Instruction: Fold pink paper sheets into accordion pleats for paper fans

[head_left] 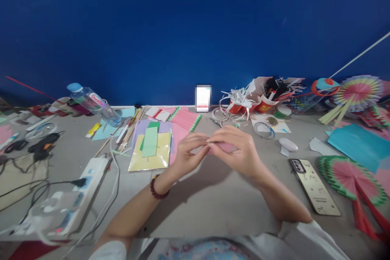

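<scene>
Both hands meet above the middle of the grey table, fingertips nearly touching. My left hand (191,151), with a dark red bead bracelet (159,190) at its wrist, pinches the left end of a small piece of pink paper. My right hand (236,149) is closed on the same pink paper (224,147), which shows between its thumb and fingers; the fingers hide much of it. Left of my left hand, a yellow paper pack (154,162) lies with light green strips (150,142) on top. Behind the hands is a pleated pink paper with green edges (186,118).
A white power strip (87,195) with cables and a tilted plastic bottle (96,103) are at the left. Red cups (264,106) hold tools and paper scraps at the back right. A phone (315,187), a pink-green paper fan (350,176) and blue paper (359,141) lie at the right.
</scene>
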The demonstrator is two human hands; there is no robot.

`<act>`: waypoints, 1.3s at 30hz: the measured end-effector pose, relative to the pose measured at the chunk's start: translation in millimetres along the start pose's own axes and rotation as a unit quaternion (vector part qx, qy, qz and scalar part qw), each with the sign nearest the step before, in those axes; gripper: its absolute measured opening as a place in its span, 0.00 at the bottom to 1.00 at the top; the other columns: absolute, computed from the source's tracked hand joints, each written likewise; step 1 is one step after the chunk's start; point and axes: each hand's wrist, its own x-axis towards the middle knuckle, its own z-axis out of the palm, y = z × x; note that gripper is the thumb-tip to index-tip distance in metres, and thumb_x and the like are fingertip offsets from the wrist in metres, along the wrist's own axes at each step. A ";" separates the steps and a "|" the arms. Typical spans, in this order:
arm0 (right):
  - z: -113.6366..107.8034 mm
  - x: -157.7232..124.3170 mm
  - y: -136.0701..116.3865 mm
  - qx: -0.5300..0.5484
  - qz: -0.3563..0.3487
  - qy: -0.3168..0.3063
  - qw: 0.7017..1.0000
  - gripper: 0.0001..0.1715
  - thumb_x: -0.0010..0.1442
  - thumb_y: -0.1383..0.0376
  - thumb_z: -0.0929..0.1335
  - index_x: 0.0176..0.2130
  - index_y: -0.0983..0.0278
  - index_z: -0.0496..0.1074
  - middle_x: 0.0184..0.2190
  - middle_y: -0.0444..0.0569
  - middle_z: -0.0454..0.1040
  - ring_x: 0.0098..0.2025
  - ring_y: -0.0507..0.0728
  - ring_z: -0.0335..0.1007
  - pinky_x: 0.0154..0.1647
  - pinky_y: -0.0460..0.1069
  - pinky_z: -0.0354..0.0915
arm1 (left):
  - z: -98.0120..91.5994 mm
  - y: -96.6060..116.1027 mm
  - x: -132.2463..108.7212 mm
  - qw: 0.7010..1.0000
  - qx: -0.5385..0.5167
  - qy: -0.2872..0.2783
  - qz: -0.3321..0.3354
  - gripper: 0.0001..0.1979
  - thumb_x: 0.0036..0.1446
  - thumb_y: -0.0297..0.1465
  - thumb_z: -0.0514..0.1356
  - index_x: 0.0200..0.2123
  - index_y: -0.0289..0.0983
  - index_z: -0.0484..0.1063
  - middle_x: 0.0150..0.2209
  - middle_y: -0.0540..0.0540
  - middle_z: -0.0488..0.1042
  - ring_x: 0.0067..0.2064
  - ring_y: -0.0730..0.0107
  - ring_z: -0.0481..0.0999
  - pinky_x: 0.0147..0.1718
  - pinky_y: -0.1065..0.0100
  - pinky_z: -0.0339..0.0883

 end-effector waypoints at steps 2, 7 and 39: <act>-0.6 0.1 2.9 0.025 0.045 -0.001 0.999 0.06 0.57 0.71 0.69 0.33 0.61 0.77 0.31 0.46 0.79 0.34 0.54 0.73 0.38 0.50 0.68 | 1.2 2.0 -0.3 0.999 0.014 0.011 -0.027 0.05 0.58 0.27 0.61 0.34 0.36 0.78 0.33 0.43 0.81 0.36 0.66 0.79 0.38 0.66 0.72; -6.8 4.7 14.2 0.061 0.152 -0.011 0.986 0.04 0.56 0.68 0.71 0.31 0.60 0.78 0.31 0.46 0.79 0.35 0.55 0.74 0.35 0.49 0.69 | 2.7 4.5 -0.4 0.988 0.003 -0.004 -0.153 0.08 0.59 0.31 0.61 0.38 0.36 0.80 0.36 0.44 0.82 0.36 0.65 0.81 0.35 0.70 0.74; -31.5 11.4 34.9 0.068 0.097 -0.189 0.975 0.07 0.59 0.60 0.70 0.32 0.60 0.78 0.32 0.45 0.72 0.35 0.53 0.69 0.37 0.49 0.65 | -6.9 24.3 0.8 0.970 0.199 -0.112 -0.087 0.10 0.63 0.34 0.57 0.39 0.38 0.78 0.31 0.47 0.80 0.30 0.70 0.77 0.29 0.71 0.66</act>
